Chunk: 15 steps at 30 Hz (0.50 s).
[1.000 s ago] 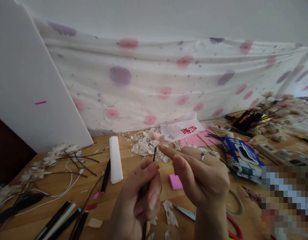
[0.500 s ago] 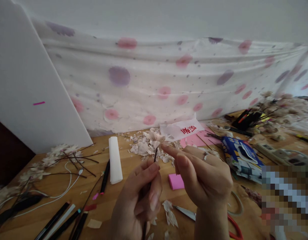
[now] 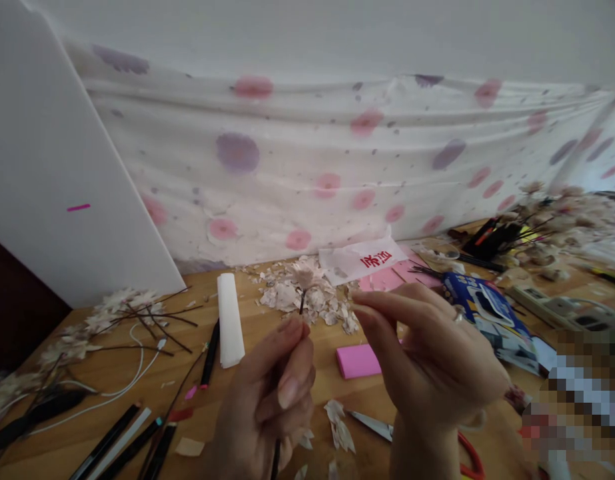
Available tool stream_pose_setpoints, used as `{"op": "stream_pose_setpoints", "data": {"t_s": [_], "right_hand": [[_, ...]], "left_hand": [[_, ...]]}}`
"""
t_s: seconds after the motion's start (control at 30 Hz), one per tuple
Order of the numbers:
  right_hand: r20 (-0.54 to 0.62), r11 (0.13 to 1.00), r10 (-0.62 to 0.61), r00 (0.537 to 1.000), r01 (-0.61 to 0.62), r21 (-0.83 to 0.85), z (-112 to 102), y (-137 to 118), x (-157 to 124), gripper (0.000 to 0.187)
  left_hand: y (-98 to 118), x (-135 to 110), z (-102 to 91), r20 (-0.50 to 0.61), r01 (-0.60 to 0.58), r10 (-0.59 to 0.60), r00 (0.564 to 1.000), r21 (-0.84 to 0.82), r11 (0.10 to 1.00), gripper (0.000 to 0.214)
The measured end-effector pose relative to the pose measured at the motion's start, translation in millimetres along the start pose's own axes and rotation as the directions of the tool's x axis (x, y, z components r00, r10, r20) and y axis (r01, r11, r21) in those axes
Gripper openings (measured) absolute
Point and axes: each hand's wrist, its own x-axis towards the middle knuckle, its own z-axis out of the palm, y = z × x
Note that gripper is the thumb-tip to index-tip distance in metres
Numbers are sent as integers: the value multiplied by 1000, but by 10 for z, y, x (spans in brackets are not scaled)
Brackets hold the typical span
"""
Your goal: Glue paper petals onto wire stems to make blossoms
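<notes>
Since the earlier frame, the right hand (image 3: 427,347) has drawn back to the right of the stem (image 3: 302,305), and the flower head (image 3: 307,272) shows more fully at the stem's top.

Toward the left edge of the surface (image 3: 254,325), white flowers (image 3: 122,308) lie on dark twigs. A white roll (image 3: 230,320) stands further in. Left hand (image 3: 272,393): grip closed, thumb against fingers around the stem, which is near upright. The flower head is held up in line with the scrap pile (image 3: 282,297) near the back edge. A pink block (image 3: 360,361) lies between the hands, partly behind the right one. Right hand: thumb and forefinger tips nearly together, apart from the stem; whether they pinch anything cannot be told. Scissors (image 3: 376,425) lie near the front edge, partly covered by the right wrist.

Judged step: working the flower head's join with the stem. The next move calls for a steady left hold and a light right-hand touch; petals appear easily creased.
</notes>
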Motion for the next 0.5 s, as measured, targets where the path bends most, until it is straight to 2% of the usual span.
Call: {"op": "stream_pose_setpoints", "data": {"t_s": [0.13,0.33,0.5], "right_hand": [[-41,999,30,999,-29,37,32,20,35,28],[34,998,14,999,-12,-65,24,47,49,32],[49,994,-11,999,17,-109,28,63,69,25]], "left_hand": [[-21,13,12,-51,-20,24,998,80,997,34],[-105,35,-4,-78,-67,83,993,188,980,29],[-150,34,-57,-18,-109,117,993,228,967,22]]}}
